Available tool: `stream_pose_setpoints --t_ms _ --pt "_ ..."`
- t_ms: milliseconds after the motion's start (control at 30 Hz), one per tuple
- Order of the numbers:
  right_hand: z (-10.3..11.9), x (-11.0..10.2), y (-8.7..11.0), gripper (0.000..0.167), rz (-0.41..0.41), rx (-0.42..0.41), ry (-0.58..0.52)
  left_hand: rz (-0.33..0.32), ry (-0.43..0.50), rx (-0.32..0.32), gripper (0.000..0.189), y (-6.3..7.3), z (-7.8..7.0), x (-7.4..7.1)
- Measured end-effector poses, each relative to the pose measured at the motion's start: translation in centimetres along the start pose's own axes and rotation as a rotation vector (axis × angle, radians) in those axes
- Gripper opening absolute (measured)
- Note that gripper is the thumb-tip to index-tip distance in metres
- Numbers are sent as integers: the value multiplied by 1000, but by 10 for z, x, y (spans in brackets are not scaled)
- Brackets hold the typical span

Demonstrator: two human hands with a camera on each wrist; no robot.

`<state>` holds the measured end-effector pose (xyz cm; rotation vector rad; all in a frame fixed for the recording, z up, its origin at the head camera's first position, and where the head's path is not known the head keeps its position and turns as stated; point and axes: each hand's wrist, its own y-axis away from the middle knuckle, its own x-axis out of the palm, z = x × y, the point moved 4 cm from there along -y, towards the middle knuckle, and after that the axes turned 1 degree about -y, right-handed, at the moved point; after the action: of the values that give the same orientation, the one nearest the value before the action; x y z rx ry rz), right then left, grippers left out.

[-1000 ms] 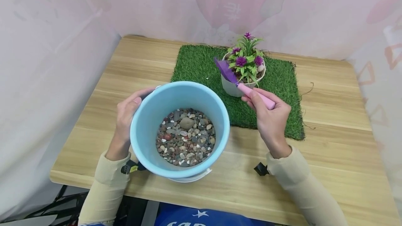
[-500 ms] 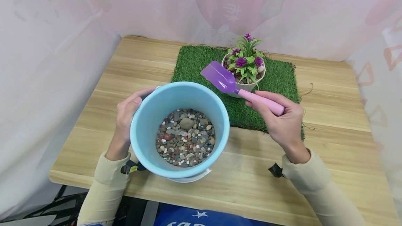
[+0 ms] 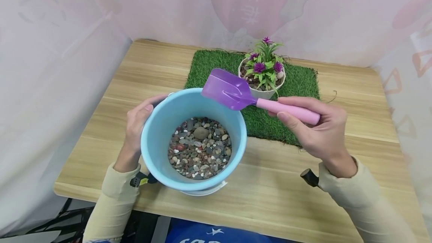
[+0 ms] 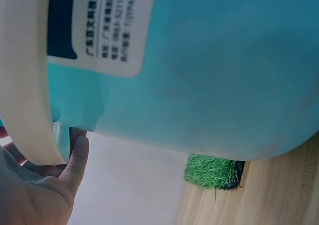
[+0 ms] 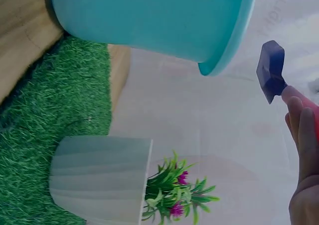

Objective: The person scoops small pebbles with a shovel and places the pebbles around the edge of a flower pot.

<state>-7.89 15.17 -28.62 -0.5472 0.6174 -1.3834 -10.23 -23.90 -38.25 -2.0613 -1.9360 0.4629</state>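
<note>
A light blue bucket stands on the table with small mixed pebbles at its bottom and one larger tan stone among them. My left hand holds the bucket's left side, near its rim and the white carrying handle. In my right hand is the pink handle of a trowel. Nothing lies on its purple blade, which is above the bucket's far right rim. Behind it a white pot holds a plant with purple flowers, plus brown and pale stones.
The pot stands on a green artificial grass mat. Under everything is a wooden table. Printed pale curtains hang behind and at both sides. A blue item with white lettering shows below the table's front edge.
From beside the flower pot, my right hand has moved right and nearer, bringing the trowel over the bucket's rim. Its blade has turned flatter. The left hand and bucket stay put.
</note>
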Motion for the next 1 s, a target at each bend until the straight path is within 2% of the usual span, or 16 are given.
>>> stream_pose_setpoints --t_ms 167,433,700,867,1000 --pt "9 3 -5 22 29 -44 92 -9 -3 1 46 0 1 -1" --pt "15 10 -4 28 161 -130 91 -3 -6 -16 46 1 0 0" --pt "12 19 -1 29 288 -133 131 -15 -13 -21 46 2 0 1" --pt "14 27 -4 23 399 -117 107 -17 -11 -5 45 1 0 1" --pt "15 38 -8 25 475 -142 128 -10 -2 10 45 1 1 1"
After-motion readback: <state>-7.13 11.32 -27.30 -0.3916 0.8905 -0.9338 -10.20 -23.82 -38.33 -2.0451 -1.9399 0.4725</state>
